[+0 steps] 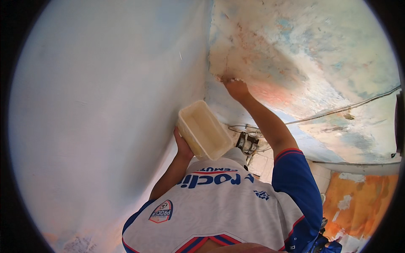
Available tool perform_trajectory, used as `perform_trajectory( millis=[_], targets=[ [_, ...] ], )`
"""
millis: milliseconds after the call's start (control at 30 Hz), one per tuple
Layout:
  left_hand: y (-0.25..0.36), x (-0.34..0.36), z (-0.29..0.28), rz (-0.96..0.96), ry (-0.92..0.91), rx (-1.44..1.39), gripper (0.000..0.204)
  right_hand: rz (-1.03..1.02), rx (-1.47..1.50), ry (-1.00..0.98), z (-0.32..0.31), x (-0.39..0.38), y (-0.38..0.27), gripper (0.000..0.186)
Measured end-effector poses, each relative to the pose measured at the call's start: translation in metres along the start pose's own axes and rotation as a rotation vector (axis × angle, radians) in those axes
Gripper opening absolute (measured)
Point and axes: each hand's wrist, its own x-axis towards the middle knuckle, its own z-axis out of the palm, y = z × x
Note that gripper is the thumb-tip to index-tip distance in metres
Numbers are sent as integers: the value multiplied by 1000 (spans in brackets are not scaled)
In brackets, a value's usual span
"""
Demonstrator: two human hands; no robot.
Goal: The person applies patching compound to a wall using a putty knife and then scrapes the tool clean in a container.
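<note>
My left hand [182, 145] grips the side of a cream rectangular plastic tub [205, 130], held in front of my body. The tub is tilted so that its inside shows, with pale smears on its walls. My right arm reaches up to the patchy wall [270, 55], close to the corner. There my right hand [236, 89] is closed against the surface, with whitish bits about its knuckles. Whatever its fingers hold is too dark and small to make out.
A smooth pale wall [105, 92] rises on the left. Along the patchy wall runs a loose cable [341, 111]. Below, a dark metal device [247, 143] with wires stands on the tiled floor [262, 164]. An orange, flaking surface [360, 202] is at the lower right.
</note>
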Motion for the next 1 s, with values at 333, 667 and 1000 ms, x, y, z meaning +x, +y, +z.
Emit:
perform_trajectory(
  millis=[333, 667, 1000],
  targets=[
    [-1, 3, -1, 44, -62, -25, 80, -24, -81, 1069, -309, 24, 40, 34],
    [-3, -8, -11, -14, 74, -21, 80, 264, 481, 98, -52, 6, -49, 18],
    [-4, -15, -21, -29, 112, 26, 81, 632, 860, 782, -48, 8, -12, 22]
  ],
)
